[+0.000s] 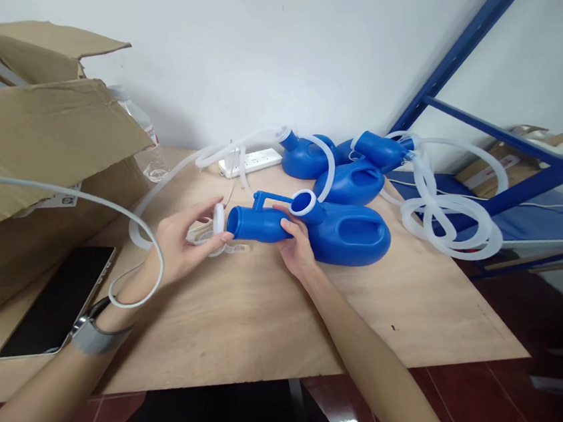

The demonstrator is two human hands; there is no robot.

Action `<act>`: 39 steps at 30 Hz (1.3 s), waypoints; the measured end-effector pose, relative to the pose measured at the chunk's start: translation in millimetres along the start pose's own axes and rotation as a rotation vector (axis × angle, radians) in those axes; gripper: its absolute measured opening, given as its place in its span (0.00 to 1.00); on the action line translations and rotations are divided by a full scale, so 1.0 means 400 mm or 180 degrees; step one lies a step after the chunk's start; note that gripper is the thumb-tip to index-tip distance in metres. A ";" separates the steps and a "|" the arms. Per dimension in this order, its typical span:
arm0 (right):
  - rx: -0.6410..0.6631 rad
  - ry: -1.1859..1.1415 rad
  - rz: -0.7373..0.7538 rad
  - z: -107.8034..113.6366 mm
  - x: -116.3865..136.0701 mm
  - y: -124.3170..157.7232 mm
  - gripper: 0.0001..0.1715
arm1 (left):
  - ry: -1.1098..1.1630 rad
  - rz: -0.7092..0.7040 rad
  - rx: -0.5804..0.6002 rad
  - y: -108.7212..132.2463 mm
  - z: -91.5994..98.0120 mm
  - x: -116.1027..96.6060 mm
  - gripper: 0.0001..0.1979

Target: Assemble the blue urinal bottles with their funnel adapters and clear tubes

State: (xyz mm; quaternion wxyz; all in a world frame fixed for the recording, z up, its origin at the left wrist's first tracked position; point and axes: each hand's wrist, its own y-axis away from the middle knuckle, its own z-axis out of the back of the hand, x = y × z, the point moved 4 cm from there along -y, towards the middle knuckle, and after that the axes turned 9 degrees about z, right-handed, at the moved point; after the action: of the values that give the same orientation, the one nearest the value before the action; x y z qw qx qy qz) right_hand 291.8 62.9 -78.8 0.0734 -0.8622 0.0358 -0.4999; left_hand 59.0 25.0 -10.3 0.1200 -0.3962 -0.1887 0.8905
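Note:
A blue plastic bottle (349, 235) with a long neck lies on its side on the wooden table (259, 323). My right hand (295, 243) grips its neck from below, fingers wrapped round it. My left hand (182, 241) pinches a white cap (219, 219) with a clear tube fitting against the neck's mouth. A translucent tube (155, 261) loops over my left wrist.
Two more blue bottles (349, 181) with coiled clear tubing (442, 214) lie behind. A white power strip (254, 161) sits at the wall. An open cardboard box (41, 145) stands at left, a phone (58, 301) beside it. Blue shelving (526, 176) rises at right.

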 end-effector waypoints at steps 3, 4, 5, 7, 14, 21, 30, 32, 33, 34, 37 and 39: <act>-0.0003 0.0018 0.0063 -0.001 0.000 0.002 0.29 | 0.0109 -0.0003 0.0255 -0.024 -0.025 -0.024 0.36; 0.0006 0.0034 0.0091 -0.001 0.001 0.003 0.30 | 0.0147 -0.0017 0.0306 -0.028 -0.030 -0.028 0.36; 0.0023 0.0048 0.0116 -0.002 0.002 0.004 0.30 | 0.0167 -0.0025 0.0338 -0.028 -0.034 -0.028 0.37; 0.0100 0.0071 0.0145 -0.004 0.002 0.005 0.30 | 0.0156 -0.0026 0.0349 -0.024 -0.035 -0.021 0.37; 0.0483 0.0188 -0.0261 0.001 -0.020 0.009 0.37 | 0.0401 0.0126 0.0430 0.000 -0.036 0.034 0.39; 0.0498 0.0674 -0.0080 0.012 -0.036 0.005 0.37 | 0.0695 0.0087 0.0667 0.004 -0.046 0.053 0.36; 0.0395 0.1052 0.0153 0.034 -0.035 -0.001 0.35 | 0.0882 0.0179 0.0587 -0.003 -0.037 0.054 0.27; 0.0310 0.1117 0.0203 0.040 -0.036 -0.002 0.34 | 0.1084 0.0381 0.0753 -0.006 -0.040 0.063 0.29; 0.0269 0.1130 0.0213 0.042 -0.036 -0.003 0.34 | 0.1206 0.0493 0.0834 -0.008 -0.042 0.068 0.29; 0.0245 0.1134 0.0213 0.042 -0.037 -0.002 0.34 | 0.1329 0.0601 0.0906 -0.008 -0.044 0.072 0.30; 0.0278 0.1115 0.0199 0.035 -0.038 0.001 0.31 | 0.1588 0.0879 0.1054 -0.009 -0.048 0.079 0.32; 0.0305 0.1069 0.0209 0.030 -0.040 0.004 0.30 | 0.1647 0.1005 0.1087 -0.009 -0.050 0.080 0.32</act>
State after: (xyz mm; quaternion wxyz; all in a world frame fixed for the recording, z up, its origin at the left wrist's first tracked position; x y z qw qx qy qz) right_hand 294.2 64.5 -98.6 0.1236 -0.7605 0.0518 -0.6353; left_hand 53.0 44.5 -42.3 0.0892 -0.6074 0.0634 0.7868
